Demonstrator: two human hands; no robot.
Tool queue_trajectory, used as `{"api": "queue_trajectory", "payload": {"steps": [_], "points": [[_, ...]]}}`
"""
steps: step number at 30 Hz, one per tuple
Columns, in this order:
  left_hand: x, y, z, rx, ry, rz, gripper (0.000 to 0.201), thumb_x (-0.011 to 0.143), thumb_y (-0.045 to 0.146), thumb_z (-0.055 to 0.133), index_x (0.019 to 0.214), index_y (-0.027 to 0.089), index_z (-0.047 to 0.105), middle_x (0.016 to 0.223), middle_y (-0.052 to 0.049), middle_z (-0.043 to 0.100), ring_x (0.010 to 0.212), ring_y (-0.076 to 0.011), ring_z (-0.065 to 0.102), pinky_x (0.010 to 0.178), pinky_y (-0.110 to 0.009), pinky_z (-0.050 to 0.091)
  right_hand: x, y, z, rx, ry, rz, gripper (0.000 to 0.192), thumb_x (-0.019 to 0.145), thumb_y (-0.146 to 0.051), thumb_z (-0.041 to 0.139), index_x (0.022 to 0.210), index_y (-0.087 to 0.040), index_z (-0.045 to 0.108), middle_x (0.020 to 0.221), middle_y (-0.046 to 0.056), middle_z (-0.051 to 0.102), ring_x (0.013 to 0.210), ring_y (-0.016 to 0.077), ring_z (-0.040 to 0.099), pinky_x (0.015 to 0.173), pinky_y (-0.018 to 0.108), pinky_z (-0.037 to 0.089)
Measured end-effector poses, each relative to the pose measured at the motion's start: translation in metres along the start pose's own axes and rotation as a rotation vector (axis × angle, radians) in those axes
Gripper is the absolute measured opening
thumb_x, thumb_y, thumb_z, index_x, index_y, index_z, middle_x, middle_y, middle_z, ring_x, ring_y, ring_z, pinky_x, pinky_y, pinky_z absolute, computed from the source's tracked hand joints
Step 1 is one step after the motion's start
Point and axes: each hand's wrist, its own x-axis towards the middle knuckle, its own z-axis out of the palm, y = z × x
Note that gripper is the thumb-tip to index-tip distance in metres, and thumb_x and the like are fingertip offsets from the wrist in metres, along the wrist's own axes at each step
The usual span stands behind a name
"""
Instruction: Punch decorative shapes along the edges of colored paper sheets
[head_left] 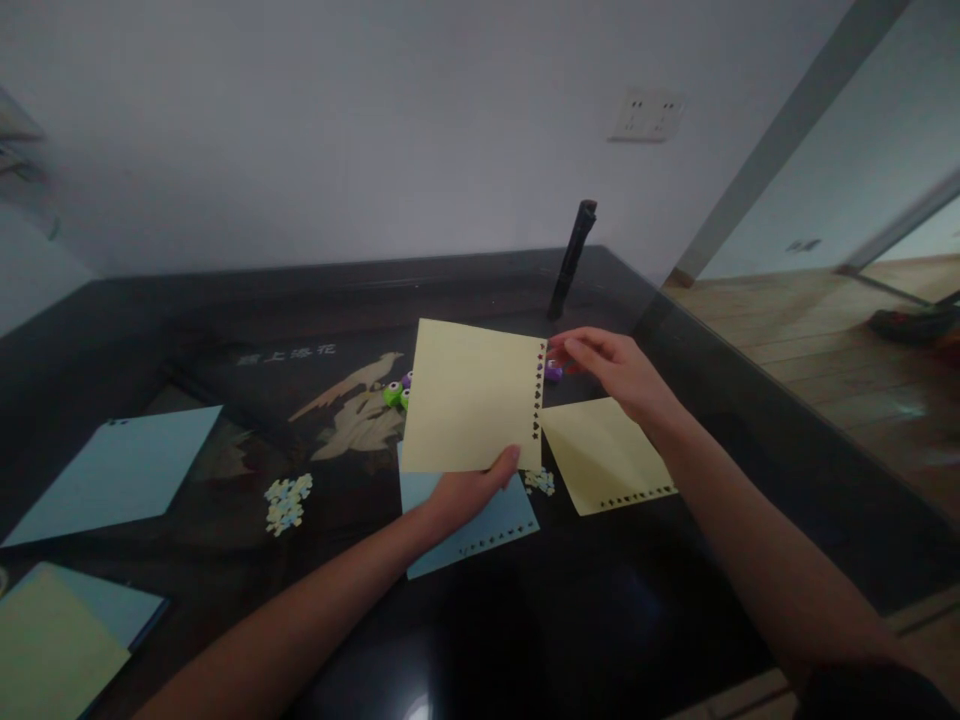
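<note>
As held, punched yellow sheet (pixel 469 400) aloft

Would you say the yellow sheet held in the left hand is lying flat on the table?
No, the left hand holds the yellow sheet raised above the table.

The scene is dim and underexposed, with daylight entering from the right over the pale wooden floor (pixel 825 340). The glossy black tabletop (pixel 525 620) shows a faint glare patch near the bottom edge. Wide-angle distortion bends the edges, and detail is soft throughout.
</note>
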Motion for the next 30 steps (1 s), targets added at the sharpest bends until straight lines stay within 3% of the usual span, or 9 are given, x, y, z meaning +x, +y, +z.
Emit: {"api": "queue_trajectory", "payload": {"steps": [5,8,12,15,18,24,27,30], "points": [[0.000,0.011,-0.013,0.024,-0.179,0.087,0.040,0.085,0.036,0.042,0.048,0.022,0.041,0.046,0.003,0.044,0.055,-0.0153,0.053,0.083,-0.034,0.047,-0.001,-0.003,-0.004,0.049,0.003,0.031,0.033,0.086,-0.048,0.056,0.097,-0.020,0.070,0.094,0.007,0.070,0.084,0.0173,0.063,0.074,0.031,0.051],[0.000,0.015,-0.020,0.037,-0.286,0.178,0.037,0.085,0.031,0.045,0.050,0.021,0.042,0.047,0.005,0.045,0.052,-0.0123,0.050,0.080,-0.032,0.047,-0.005,-0.007,-0.006,0.083,-0.080,0.094,0.033,0.084,-0.049,0.058,0.095,-0.020,0.070,0.090,0.005,0.070,0.080,0.0160,0.063,0.069,0.028,0.049],[0.000,0.016,-0.027,0.009,-0.305,0.208,0.030,0.084,0.029,0.049,0.057,0.020,0.047,0.048,0.005,0.047,0.049,-0.0107,0.047,0.068,-0.029,0.048,-0.013,-0.017,-0.007,0.153,-0.185,0.190,0.024,0.072,-0.038,0.073,0.085,-0.019,0.068,0.079,0.001,0.070,0.068,0.0132,0.061,0.062,0.026,0.048],[0.003,0.017,-0.033,-0.020,-0.307,0.209,0.028,0.085,0.032,0.051,0.060,0.018,0.050,0.049,0.004,0.049,0.048,-0.0102,0.047,0.059,-0.026,0.045,-0.017,-0.020,-0.007,0.195,-0.157,0.231,0.023,0.066,-0.034,0.078,0.075,-0.018,0.064,0.072,0.001,0.068,0.061,0.0123,0.060,0.057,0.027,0.048],[0.009,0.017,-0.044,-0.070,-0.222,0.206,0.027,0.085,0.033,0.053,0.063,0.017,0.051,0.049,0.004,0.050,0.045,-0.0088,0.046,0.049,-0.022,0.041,-0.018,-0.020,-0.006,0.200,-0.105,0.256,0.026,0.064,-0.035,0.079,0.074,-0.018,0.062,0.069,0.001,0.068,0.058,0.0126,0.060,0.055,0.028,0.048],[0.022,0.012,-0.060,-0.185,0.106,0.256,0.021,0.085,0.033,0.055,0.071,0.016,0.055,0.051,0.002,0.050,0.043,-0.0078,0.045,0.041,-0.019,0.036,-0.020,-0.026,-0.004,0.217,-0.099,0.273,0.027,0.063,-0.033,0.079,0.077,-0.019,0.061,0.072,0.002,0.069,0.061,0.0142,0.062,0.057,0.030,0.051],[0.023,0.011,-0.061,-0.309,0.180,0.303,0.013,0.083,0.028,0.058,0.086,0.016,0.056,0.062,0.001,0.055,0.048,-0.0081,0.050,0.042,-0.019,0.040,-0.022,-0.029,-0.003,0.212,-0.115,0.281,0.028,0.063,-0.034,0.079,0.080,-0.019,0.061,0.075,0.003,0.070,0.064,0.0153,0.064,0.059,0.031,0.053],[0.022,0.012,-0.057,-0.425,0.227,0.311,0.019,0.080,0.025,0.061,0.094,0.018,0.051,0.066,0.002,0.056,0.046,-0.0070,0.050,0.040,-0.018,0.039,-0.024,-0.026,-0.005,0.237,-0.099,0.295,0.032,0.061,-0.034,0.080,0.083,-0.019,0.062,0.076,0.003,0.071,0.065,0.0170,0.066,0.061,0.033,0.054]]}}
